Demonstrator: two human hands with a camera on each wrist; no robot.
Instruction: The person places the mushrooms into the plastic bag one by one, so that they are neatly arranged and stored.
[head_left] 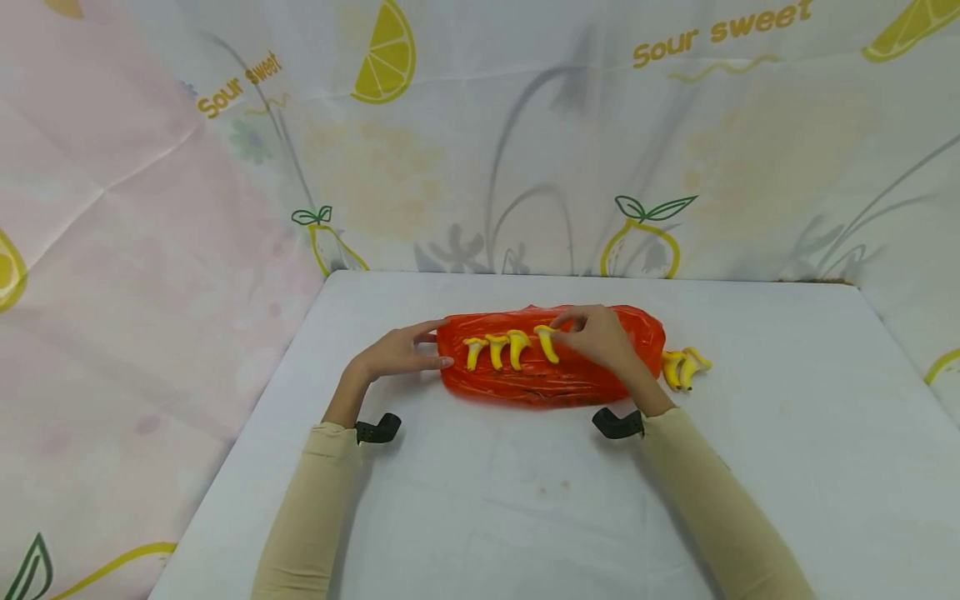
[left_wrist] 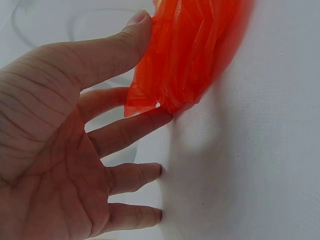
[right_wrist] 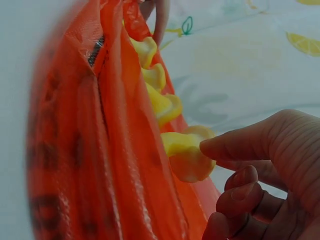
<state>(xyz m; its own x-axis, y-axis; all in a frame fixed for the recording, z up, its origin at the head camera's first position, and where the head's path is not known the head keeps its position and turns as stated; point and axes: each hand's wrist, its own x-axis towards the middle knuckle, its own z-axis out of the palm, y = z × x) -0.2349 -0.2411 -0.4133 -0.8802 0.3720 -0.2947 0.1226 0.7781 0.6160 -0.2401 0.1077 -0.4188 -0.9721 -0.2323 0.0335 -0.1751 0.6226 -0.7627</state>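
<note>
A red plastic bag [head_left: 495,385] lies lengthwise on the white table, its surface creased. Its left end is between the thumb and fingers of my left hand [head_left: 397,350]; in the left wrist view the thumb [left_wrist: 137,37] presses the bag from one side, with fingers on the other. My right hand [head_left: 600,337] pinches a yellow mushroom [head_left: 548,345] by its wavy cap, between thumb and index finger, at the bag's top. Left of it, three more yellow mushrooms [head_left: 497,353] stand in a row on the bag, caps toward the back.
Two yellow mushrooms [head_left: 684,367] lie against each other on the table [head_left: 780,467], just off the bag's right end. A cloth with lemon prints [head_left: 480,150] hangs behind the table's back edge. Black wrist mounts [head_left: 380,428] sit on both wrists.
</note>
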